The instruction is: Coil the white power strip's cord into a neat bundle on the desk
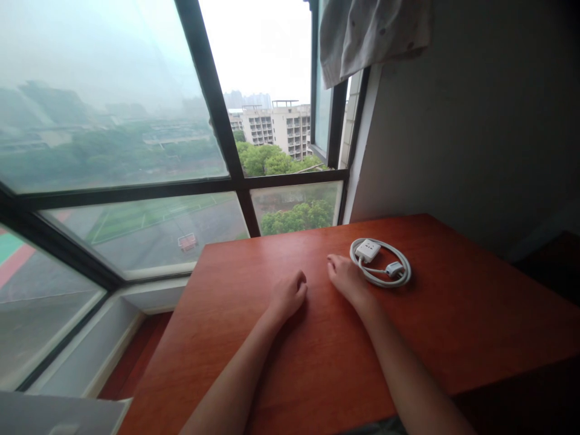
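Note:
My left hand (289, 293) rests on the reddish-brown wooden table (217, 314), its fingers curled in and nothing showing in them. To its right, my right hand (346, 277) also lies on the tabletop with its fingers bent inward, holding nothing that I can see. A gap of bare wood separates the two hands. Just right of my right hand is a white extension cord (409, 266), coiled in a loop. Its socket block (368, 250) sits at the upper left of the coil, and its plug (394, 269) lies at the lower right.
A dark-framed window (235, 178) runs behind and left of the table, with one pane swung outward at the right. A pale curtain (371, 36) hangs at the top. A grey wall (462, 133) stands at the right. Buildings, trees and a sports ground show outside.

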Action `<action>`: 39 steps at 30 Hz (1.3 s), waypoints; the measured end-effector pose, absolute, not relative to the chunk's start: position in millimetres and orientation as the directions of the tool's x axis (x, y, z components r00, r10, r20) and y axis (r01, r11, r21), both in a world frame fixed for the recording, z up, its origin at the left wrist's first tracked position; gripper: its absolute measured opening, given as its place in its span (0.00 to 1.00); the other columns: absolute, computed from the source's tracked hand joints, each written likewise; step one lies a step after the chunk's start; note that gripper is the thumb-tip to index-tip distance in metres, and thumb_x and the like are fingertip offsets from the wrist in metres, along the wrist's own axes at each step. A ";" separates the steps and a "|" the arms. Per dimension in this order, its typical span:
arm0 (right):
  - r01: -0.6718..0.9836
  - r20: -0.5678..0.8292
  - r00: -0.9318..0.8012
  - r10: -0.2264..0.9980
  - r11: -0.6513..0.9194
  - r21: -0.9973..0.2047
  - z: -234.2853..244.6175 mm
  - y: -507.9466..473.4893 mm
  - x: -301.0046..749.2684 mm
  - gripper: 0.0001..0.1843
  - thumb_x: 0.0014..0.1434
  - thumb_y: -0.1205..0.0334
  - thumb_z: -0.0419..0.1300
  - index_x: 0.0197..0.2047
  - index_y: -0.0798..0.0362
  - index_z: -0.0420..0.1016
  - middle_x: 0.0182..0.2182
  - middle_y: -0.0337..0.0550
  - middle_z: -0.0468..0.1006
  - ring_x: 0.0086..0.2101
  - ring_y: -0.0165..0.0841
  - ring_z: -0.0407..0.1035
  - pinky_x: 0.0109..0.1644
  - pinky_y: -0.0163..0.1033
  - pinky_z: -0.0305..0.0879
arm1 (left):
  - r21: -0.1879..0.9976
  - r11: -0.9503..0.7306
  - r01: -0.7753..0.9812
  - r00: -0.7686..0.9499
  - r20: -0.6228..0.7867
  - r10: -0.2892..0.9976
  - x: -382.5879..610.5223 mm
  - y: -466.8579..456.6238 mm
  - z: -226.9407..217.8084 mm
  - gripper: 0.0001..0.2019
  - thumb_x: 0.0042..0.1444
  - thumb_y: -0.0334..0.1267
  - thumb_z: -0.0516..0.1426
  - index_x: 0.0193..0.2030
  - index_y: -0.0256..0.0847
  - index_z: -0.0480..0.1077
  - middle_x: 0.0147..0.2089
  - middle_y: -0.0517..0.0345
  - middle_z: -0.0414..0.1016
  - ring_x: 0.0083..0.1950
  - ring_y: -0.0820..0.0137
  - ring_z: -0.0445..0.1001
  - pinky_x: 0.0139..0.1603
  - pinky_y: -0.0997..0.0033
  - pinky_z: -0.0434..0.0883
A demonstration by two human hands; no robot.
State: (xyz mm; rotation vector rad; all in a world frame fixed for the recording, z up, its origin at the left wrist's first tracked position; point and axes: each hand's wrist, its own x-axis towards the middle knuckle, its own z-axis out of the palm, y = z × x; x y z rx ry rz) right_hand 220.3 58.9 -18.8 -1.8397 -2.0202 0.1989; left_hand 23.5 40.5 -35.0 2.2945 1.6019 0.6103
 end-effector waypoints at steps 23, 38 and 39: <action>0.921 0.009 0.328 0.945 -0.318 -0.225 -12.3 65.2 284.1 0.18 0.60 0.52 0.53 0.41 0.54 0.79 0.40 0.56 0.79 0.43 0.45 0.73 0.42 0.42 0.65 | 0.556 -0.320 0.767 0.259 0.188 0.948 25.2 39.7 -34.9 0.13 0.60 0.37 0.50 0.51 0.43 0.67 0.38 0.57 0.76 0.38 0.68 0.73 0.41 0.69 0.66; 0.939 0.103 -0.205 0.973 0.225 -0.259 -16.4 49.8 217.4 0.09 0.57 0.58 0.59 0.39 0.55 0.72 0.42 0.52 0.77 0.45 0.41 0.70 0.46 0.39 0.61 | 0.631 -0.314 0.709 0.101 0.349 0.932 21.3 43.6 -38.3 0.14 0.58 0.33 0.50 0.51 0.41 0.65 0.49 0.50 0.72 0.48 0.65 0.71 0.49 0.65 0.69; 0.920 0.117 -0.264 0.957 0.286 -0.267 -15.2 46.0 210.0 0.10 0.57 0.58 0.59 0.40 0.54 0.72 0.42 0.52 0.76 0.45 0.41 0.69 0.47 0.39 0.62 | 0.632 -0.316 0.707 0.080 0.372 0.925 19.9 44.7 -38.4 0.16 0.57 0.33 0.51 0.52 0.41 0.65 0.50 0.49 0.70 0.51 0.64 0.70 0.52 0.63 0.68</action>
